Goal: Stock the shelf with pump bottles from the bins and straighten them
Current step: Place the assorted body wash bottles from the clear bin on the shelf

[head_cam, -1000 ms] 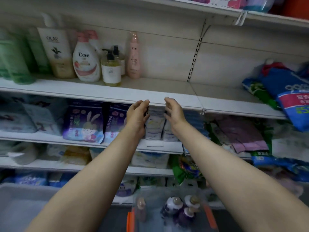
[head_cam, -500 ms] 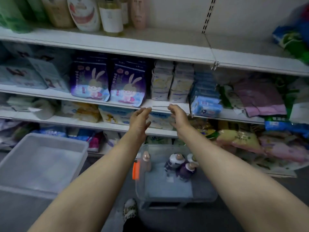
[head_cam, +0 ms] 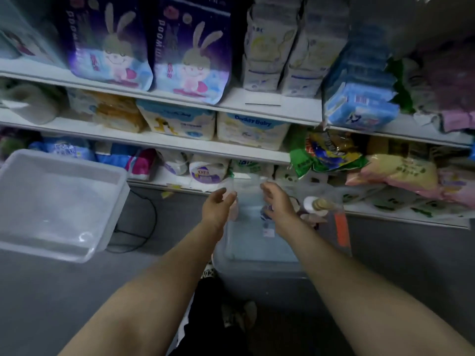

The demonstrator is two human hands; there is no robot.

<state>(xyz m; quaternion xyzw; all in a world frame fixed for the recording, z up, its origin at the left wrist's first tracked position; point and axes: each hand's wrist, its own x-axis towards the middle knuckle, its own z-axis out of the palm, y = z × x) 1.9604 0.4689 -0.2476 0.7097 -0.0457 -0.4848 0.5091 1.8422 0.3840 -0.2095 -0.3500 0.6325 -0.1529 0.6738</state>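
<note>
Over the clear bin on the grey floor, left hand and right hand are spread wide, holding nothing — the pump bottles stand crowded at its far right corner. A hasty grab may topple neighbours. Packed shelves stand behind; an empty bin sits left

You see a clear bin with an orange latch on grey floor. A frosted white tub sits left. Two purple packs show a rabbit over blue. White shelves hold a yellow bag.
</note>
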